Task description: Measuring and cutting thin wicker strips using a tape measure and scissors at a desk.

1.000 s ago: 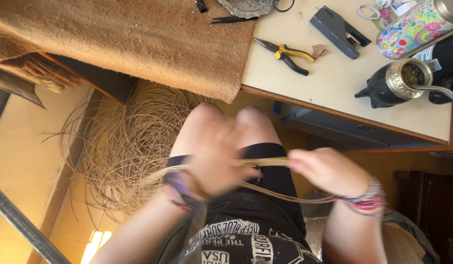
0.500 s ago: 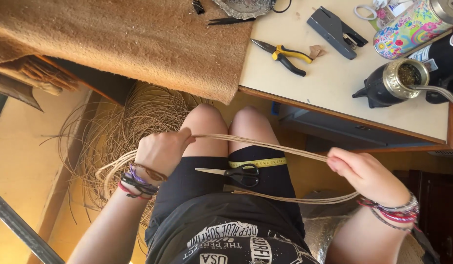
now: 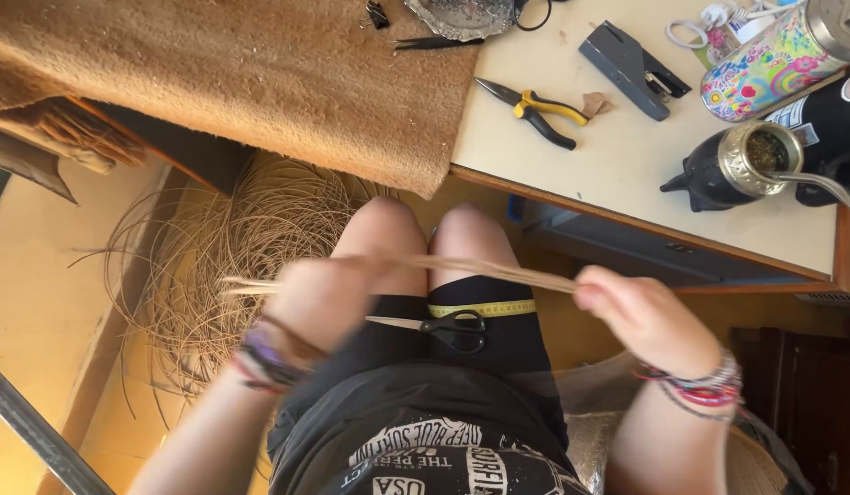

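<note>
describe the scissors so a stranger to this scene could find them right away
Start at the seated person's lap, below the cream table. The scissors lie flat across the black shorts, between the left hand and right hand, just under a yellow measuring tape. Black loop handles and bare steel blades distinguish them from the yellow-handled pliers up on the table.

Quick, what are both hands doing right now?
Left hand: closed on the pale cane strips, blurred by motion.
Right hand: closed, pinching the other end of the same strips.
</note>
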